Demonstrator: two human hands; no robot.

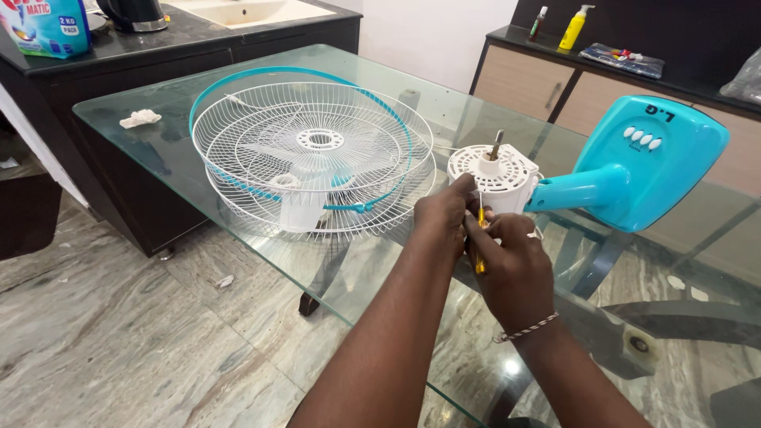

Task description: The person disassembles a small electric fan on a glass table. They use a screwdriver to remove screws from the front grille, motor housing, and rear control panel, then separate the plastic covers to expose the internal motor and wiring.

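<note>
Working mid-frame, we've got our left hand (442,215) gripping the white fan motor housing (493,176) and our right hand (511,261) clenched around a yellow-handled screwdriver (480,238), with the wire guards (313,154) already off, center-left on the glass table (158,127), housing still closed.

On the glass table (158,119), the fan grille (313,154) lies at nine o'clock from the fan motor housing (495,178), with the fan base (646,158) at three o'clock of the housing. Both hands meet at six o'clock of the housing: left hand (444,218) touching it, right hand (515,269) just beside, a screwdriver (480,238) between them. A counter (618,71) stands behind at twelve o'clock.
</note>
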